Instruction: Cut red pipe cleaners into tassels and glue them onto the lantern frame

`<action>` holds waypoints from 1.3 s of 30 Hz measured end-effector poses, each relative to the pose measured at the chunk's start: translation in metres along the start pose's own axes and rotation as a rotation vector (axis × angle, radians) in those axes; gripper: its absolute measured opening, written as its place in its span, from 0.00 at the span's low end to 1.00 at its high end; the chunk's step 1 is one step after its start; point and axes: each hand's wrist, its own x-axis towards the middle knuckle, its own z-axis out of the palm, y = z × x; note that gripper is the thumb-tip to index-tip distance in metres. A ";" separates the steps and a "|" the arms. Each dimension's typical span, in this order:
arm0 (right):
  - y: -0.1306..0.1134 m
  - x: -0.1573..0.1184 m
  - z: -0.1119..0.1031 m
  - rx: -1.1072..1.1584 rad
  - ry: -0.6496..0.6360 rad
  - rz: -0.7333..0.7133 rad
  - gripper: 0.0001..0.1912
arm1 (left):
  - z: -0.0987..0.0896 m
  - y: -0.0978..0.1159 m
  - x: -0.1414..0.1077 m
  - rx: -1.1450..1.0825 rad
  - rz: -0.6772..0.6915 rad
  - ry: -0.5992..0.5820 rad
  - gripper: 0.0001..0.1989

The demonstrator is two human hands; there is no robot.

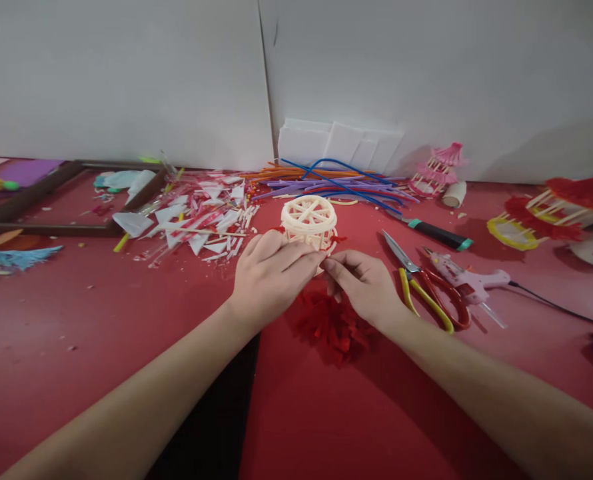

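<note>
A cream-coloured round frame (309,217) with a spoked top ring and short posts stands at the middle of the red table. My left hand (276,273) is wrapped round its near lower side, the fingers pressed together. My right hand (364,283) is closed in a pinch at the frame's lower right, close to my left fingertips. Bits of red material show on both sides of the frame at this level; what the right fingertips hold is too small to make out. Red crumpled paper strips (334,330) lie just below my hands.
Scissors (406,257), yellow-handled pliers (429,303), a pink glue gun (469,280) and a cutter knife (439,235) lie right. Paper scraps (196,217) are at left, coloured stems (336,183) behind. Pink (436,173) and red-yellow (551,210) models stand at right. A dark gap splits the table front.
</note>
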 end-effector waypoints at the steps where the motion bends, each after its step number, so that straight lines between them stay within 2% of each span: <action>1: 0.000 0.000 0.000 0.015 -0.003 0.004 0.13 | 0.000 0.000 0.000 -0.001 -0.003 0.000 0.02; 9: 0.001 0.001 0.005 0.144 0.045 0.099 0.11 | 0.001 0.001 -0.001 0.004 0.002 0.001 0.03; 22: 0.005 0.003 0.004 -0.001 0.023 0.015 0.12 | 0.001 0.001 0.000 0.013 0.002 0.008 0.03; 34: 0.007 0.006 0.005 -0.031 0.026 0.025 0.12 | 0.000 0.003 0.002 0.012 0.001 -0.016 0.03; 36: 0.007 0.006 0.005 0.008 0.023 0.045 0.12 | 0.000 0.002 0.002 0.014 0.001 -0.012 0.03; 39: 0.007 0.007 0.002 0.215 0.035 0.109 0.12 | 0.000 0.002 0.000 0.019 0.008 -0.005 0.02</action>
